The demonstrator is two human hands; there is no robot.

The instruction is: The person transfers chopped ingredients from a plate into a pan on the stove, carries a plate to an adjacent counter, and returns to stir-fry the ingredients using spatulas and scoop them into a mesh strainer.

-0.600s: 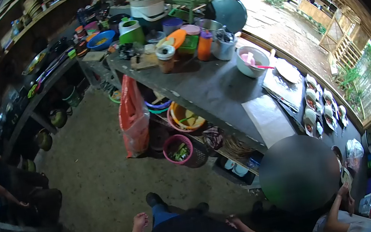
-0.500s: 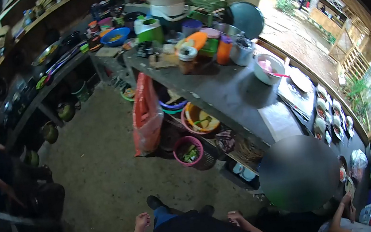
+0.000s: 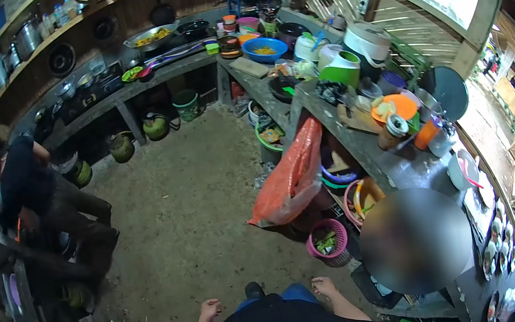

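Note:
My left hand point(image 3: 210, 310) hangs low in front of my body above the bare floor, its fingers curled in a loose fist. On the other side my right hand point(image 3: 324, 286) is also loosely closed. I see nothing in either hand, and neither touches anything. Closest to my right hand is a pink plastic basket point(image 3: 314, 246) with green scraps in it, standing on the floor. Beyond it a large red plastic bag point(image 3: 290, 179) hangs against the counter.
A long counter point(image 3: 348, 123) on the right bears a blue bowl point(image 3: 265, 48), an orange plate point(image 3: 394, 108) and a rice cooker point(image 3: 367, 40). Gas cylinders point(image 3: 121, 147) stand beneath the left counter. A person point(image 3: 43, 184) bends there. A blurred disc hides part of the right counter.
My view has turned left, so the counter and red bag sit further right. The person at left shows more fully; the other person's hands at lower right have left view. My hands stay low.

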